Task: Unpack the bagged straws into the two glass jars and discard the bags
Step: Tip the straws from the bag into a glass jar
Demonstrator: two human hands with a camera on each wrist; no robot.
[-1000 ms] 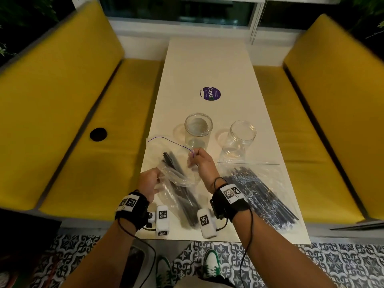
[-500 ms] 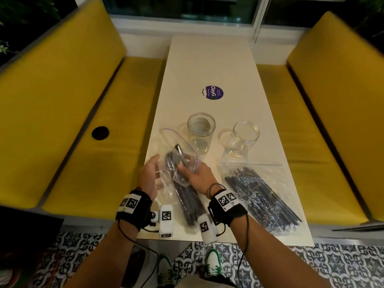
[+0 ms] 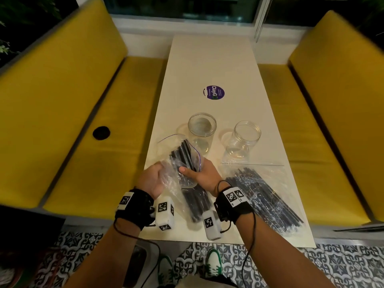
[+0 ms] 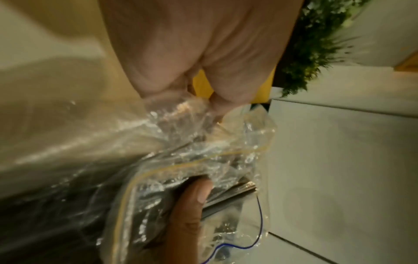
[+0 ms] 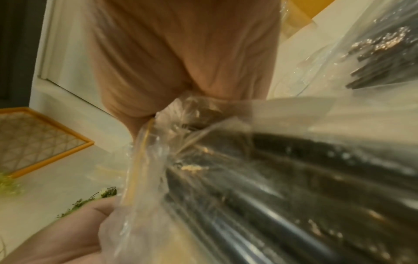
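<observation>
A clear zip bag (image 3: 176, 173) of black straws (image 3: 186, 152) lies at the table's near left, its mouth pulled open. My left hand (image 3: 152, 177) grips the crumpled bag wall (image 4: 192, 123) on the left. My right hand (image 3: 199, 173) is inside the bag mouth and grips the straw bundle (image 5: 260, 169), thumb (image 4: 194, 201) across the straws. Straw tips stick out past the opening. Two empty glass jars stand just beyond: a straight one (image 3: 202, 132) and a shouldered one (image 3: 244, 140). A second sealed bag of straws (image 3: 264, 196) lies flat at the near right.
The white table (image 3: 212, 65) carries a purple round sticker (image 3: 214, 92) beyond the jars. Yellow benches (image 3: 83, 121) flank both long sides. A patterned tile floor and my shoes show below the near table edge.
My right hand left the bag's zip edge, went into the open mouth and took hold of the straws. The bag's open end has lifted toward the straight jar.
</observation>
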